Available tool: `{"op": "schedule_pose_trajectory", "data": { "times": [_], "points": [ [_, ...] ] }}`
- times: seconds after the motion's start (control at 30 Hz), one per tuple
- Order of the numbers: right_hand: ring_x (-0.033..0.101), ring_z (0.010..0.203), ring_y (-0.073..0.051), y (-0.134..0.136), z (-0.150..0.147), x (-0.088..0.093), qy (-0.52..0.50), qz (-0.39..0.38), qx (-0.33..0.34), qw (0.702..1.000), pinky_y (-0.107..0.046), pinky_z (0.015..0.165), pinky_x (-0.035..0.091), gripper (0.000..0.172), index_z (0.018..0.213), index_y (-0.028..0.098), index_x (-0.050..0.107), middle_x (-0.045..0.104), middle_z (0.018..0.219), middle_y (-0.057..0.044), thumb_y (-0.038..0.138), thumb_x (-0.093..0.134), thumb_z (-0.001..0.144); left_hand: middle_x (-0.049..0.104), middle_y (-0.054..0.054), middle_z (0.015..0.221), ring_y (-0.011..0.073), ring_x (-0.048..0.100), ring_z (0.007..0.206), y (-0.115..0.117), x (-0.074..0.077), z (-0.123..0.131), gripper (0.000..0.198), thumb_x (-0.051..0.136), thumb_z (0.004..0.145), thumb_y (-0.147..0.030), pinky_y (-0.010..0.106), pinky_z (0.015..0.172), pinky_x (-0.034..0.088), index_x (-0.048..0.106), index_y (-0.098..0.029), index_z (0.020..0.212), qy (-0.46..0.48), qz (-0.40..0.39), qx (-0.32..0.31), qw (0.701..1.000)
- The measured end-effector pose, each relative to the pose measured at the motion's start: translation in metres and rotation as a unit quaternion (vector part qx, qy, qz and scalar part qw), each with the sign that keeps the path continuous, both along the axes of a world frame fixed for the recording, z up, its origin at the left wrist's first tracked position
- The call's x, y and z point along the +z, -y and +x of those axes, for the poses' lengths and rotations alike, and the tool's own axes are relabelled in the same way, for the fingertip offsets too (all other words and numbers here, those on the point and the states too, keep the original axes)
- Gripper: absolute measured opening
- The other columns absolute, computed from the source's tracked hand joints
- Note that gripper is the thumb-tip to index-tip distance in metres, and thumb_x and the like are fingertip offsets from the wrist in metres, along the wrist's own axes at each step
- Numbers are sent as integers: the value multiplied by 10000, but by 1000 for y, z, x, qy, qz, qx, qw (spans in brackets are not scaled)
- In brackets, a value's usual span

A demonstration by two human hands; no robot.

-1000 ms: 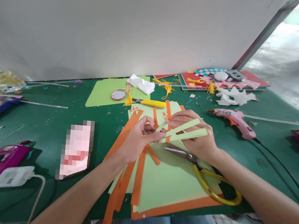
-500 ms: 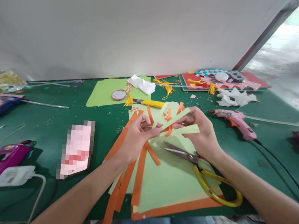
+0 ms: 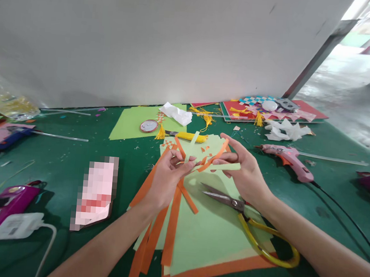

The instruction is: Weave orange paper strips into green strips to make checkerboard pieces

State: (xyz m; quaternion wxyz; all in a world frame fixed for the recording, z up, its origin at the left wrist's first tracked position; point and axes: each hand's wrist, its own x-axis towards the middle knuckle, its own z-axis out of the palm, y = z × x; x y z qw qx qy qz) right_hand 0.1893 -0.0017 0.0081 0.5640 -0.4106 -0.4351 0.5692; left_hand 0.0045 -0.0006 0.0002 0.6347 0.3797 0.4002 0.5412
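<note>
Between my hands is a small weave of orange and light green paper strips [image 3: 206, 162], held above a stack of paper. My left hand [image 3: 171, 176] pinches its left side, thumb on top. My right hand [image 3: 242, 164] has its fingers closed around an orange strip [image 3: 223, 149] on the right side, and a green strip [image 3: 229, 166] lies across those fingers. Below, scissors with yellow handles [image 3: 235, 204] rest on the green paper sheets [image 3: 209, 238]. Several long orange strips [image 3: 170, 227] fan out beneath my left wrist.
A yellow utility knife [image 3: 190, 136] lies just beyond my hands. To the right is a pink glue gun [image 3: 289, 157] with a cord. On the left are a phone [image 3: 95, 193] and a purple power strip [image 3: 9, 206]. Crumpled tissue [image 3: 176, 113] lies at the back.
The green strip that slanted across my right fingers has dropped from that position. My right fingers now hold an upturned orange strip. The camera view has tilted up slightly.
</note>
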Motion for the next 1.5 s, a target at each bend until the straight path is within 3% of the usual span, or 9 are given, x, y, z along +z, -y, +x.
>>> {"op": "schedule_pose_trajectory", "data": {
  "times": [0.13,0.3,0.43,0.7,0.93,1.1,1.23,1.4,1.5],
  "points": [
    [601,609,-124,-1,0,-1,-4,-26,1,1000,-207,434,307,735,1334,202,495,694,716,24,57,655,632,640,-35,804,175,669,1031,1,-1,0,357,794,714,-209,253,837,531,444,-199,783,-16,16,7,1000],
    [491,572,-71,-3,1,-3,-24,-1,34,999,-196,443,260,271,909,175,641,676,712,17,83,669,655,636,-46,771,190,676,1024,1,-1,1,362,795,711,-222,267,840,536,442,-206,788,-42,34,20,998],
    [471,555,-78,-3,0,-1,-33,-4,21,999,-197,451,259,376,988,211,583,679,711,31,104,689,644,656,-42,784,181,672,1030,2,1,1,352,789,724,-221,268,855,533,446,-208,799,-55,49,19,997],
    [361,516,-60,-3,-1,-4,4,-6,43,999,-224,461,244,182,802,174,616,555,644,38,285,746,741,641,-43,779,184,687,990,3,0,1,341,783,731,-216,263,816,541,450,-208,808,-69,62,17,996],
    [369,532,-77,-3,-1,-5,29,-7,30,999,-243,464,285,174,740,173,700,551,663,0,343,730,762,611,-55,750,198,690,1005,4,2,2,338,786,722,-224,252,805,542,456,-209,795,-71,61,17,995],
    [409,560,-79,-2,0,-5,10,-6,55,998,-234,459,292,171,879,213,746,632,775,-20,335,723,761,655,-36,770,217,692,1010,4,1,2,338,787,721,-241,281,824,541,459,-208,797,-81,55,14,995],
    [379,525,-65,-1,0,-7,52,14,69,996,-226,465,281,172,927,202,718,602,682,16,325,686,811,663,-36,780,216,695,1011,6,1,2,319,778,740,-257,256,807,531,470,-212,807,-93,52,-7,994],
    [561,622,-113,1,0,-6,73,0,66,995,-232,540,408,322,1076,208,592,638,745,13,296,704,787,644,-38,749,222,708,975,8,4,2,308,777,740,-257,243,766,526,478,-216,803,-116,69,-21,991],
    [577,615,-118,1,0,-6,87,16,61,994,-236,544,430,346,1092,214,559,642,743,19,282,704,784,658,-23,750,231,707,976,9,6,2,279,770,748,-250,222,703,510,500,-213,807,-137,77,-40,987]
  ]
}}
